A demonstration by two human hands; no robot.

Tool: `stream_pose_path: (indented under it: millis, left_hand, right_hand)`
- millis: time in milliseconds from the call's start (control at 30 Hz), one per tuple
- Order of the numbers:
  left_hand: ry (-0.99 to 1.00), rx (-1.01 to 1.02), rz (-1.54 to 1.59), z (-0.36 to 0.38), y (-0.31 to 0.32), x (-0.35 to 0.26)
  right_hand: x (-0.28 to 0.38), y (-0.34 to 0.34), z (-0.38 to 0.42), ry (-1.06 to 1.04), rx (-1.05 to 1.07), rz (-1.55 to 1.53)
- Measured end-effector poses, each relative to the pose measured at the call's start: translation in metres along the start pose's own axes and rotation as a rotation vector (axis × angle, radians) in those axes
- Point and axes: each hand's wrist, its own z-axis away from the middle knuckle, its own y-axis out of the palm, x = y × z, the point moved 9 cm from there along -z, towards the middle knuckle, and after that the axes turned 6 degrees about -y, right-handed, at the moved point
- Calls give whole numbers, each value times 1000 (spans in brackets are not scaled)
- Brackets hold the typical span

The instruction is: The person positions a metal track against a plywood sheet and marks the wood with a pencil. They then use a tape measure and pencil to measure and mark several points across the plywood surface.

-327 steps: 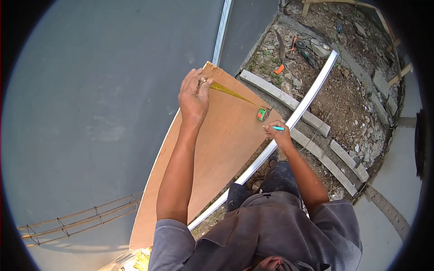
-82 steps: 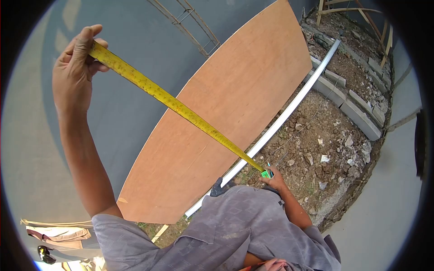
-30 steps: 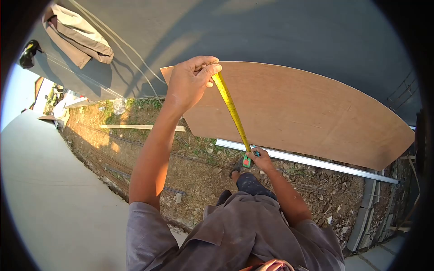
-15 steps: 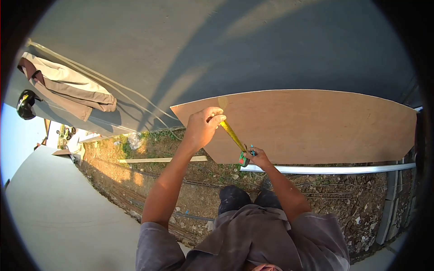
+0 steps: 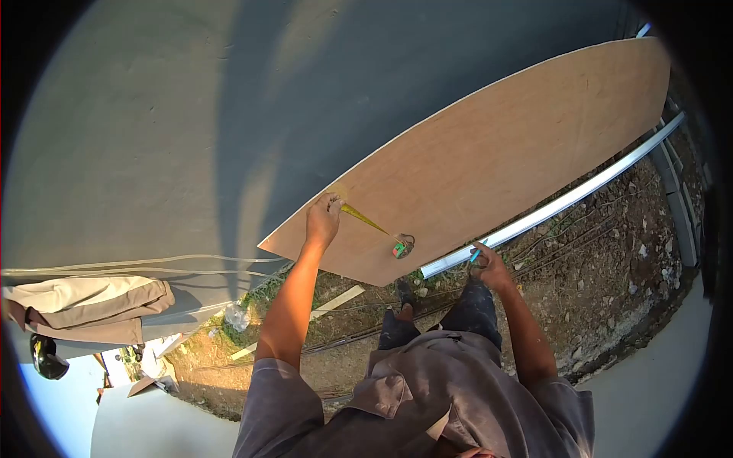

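Note:
A large brown plywood sheet (image 5: 489,160) leans against the grey wall. At its upper edge, near the left corner, my left hand (image 5: 324,221) pinches the end of a yellow tape measure blade (image 5: 363,217). The blade runs down to the right to its green and black case (image 5: 402,246), which hangs in front of the sheet with no hand on it. My right hand (image 5: 491,269) is closed around a light-blue pen-like object (image 5: 478,250), to the right of the case and near the sheet's lower edge.
A long white metal profile (image 5: 561,202) lies along the sheet's lower edge. A wooden strip (image 5: 336,302) lies on the rough soil (image 5: 603,267). Clothes (image 5: 92,301) and a black helmet (image 5: 49,357) hang by the wall at the left. Cables (image 5: 153,265) run along the wall.
The view has turned, so the sheet now slants up to the right. My right hand has let go of the tape case and moved right, keeping the blue object.

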Motion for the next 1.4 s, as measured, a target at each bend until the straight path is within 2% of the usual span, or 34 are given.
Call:
stream_pose_path:
  millis: [33,100,133,167,200,233,300,367,500,633,800,900,967,1100,1400]
  left_hand:
    - [7,17,6,-12,2,4]
    - [264,-108,-61,-33,-5,-6]
    - [272,-77,-61,-48,-2,2]
    - [363,-143,-128,-59,-4,1]
    - [451,-212,-192,-64,-2,2]
    - [450,-186,-190,-67,3,3]
    - [34,131,-174,-85,21,32]
    - [45,148,-244,-88,20,28]
    - [79,155,-331,-82,18,24]
    - [109,249,-347,-85,26,26]
    - [163,247,-499,-77,23,13]
    - [161,250,-526,-71,22,10]
    - [200,235,-550,-71,24,10]
    - [234,200,-555,-62,20,1]
    - [248,166,-569,-62,20,3]
  right_hand:
    - [4,3,10,-31,-60,-16]
    - [-16,17,18,13,-136,-29]
    - [-27,23,26,49,-192,-38]
    - [-25,36,30,69,-214,-43]
    - [-14,50,28,-5,-252,52]
    - [4,67,26,-78,-284,147]
    - [32,103,19,-137,-416,-178]
    - [39,138,-2,-69,-415,-350]
    - [60,193,-52,-63,-450,-636]
    - [55,224,-90,-9,-487,-728]
    - [22,253,-103,117,-557,-872]
    - [-3,274,-113,156,-570,-901]
    - [-10,278,-120,160,-576,-565]
    - [-29,293,-137,155,-610,-615]
    - [-21,294,-137,89,-655,-714]
